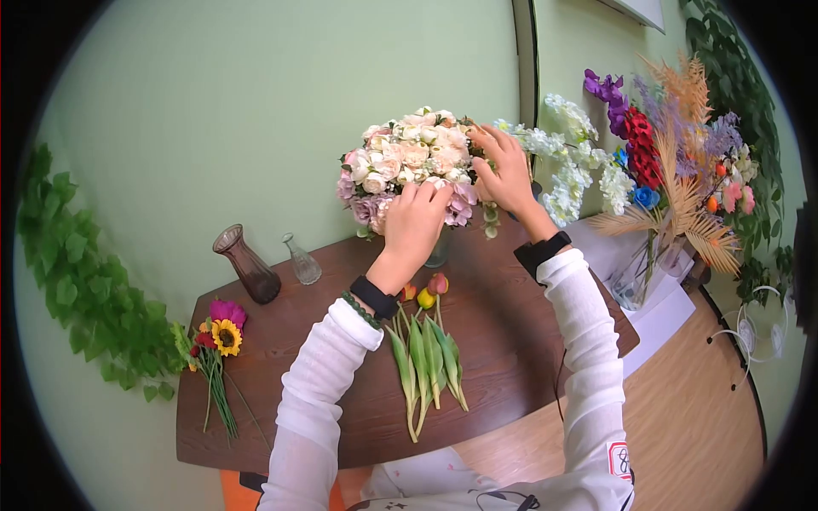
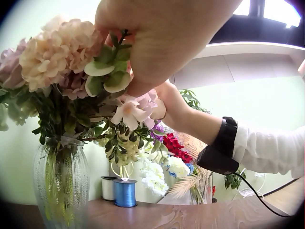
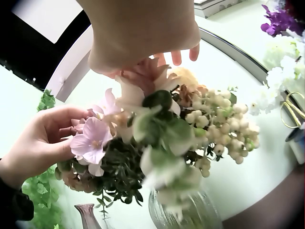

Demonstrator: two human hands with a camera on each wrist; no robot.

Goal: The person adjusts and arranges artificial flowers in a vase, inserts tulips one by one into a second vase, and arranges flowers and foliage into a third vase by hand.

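A full, round bouquet (image 1: 409, 157) of cream, blush and lilac blooms stands in a ribbed clear glass vase (image 2: 61, 179). My left hand (image 1: 415, 223) is at the front of the bouquet; its thumb and curled fingers pinch a lilac flower (image 3: 92, 140), seen in the right wrist view. At the bouquet's right side, my right hand (image 1: 509, 175) touches the outer blooms with its fingers extended and spread. Below the right hand hang green-and-white leaves (image 3: 164, 131) and a cluster of pale berries (image 3: 224, 121). The blooms partly hide the right fingertips.
Several tulips (image 1: 426, 358) lie on the dark wooden table (image 1: 319, 366). To the left are a sunflower bunch (image 1: 223, 341), a purple-brown vase (image 1: 249, 266) and a small clear vase (image 1: 302, 260). Ribbon spools (image 2: 125, 192) stand behind the bouquet. More flowers (image 1: 656, 170) are at right.
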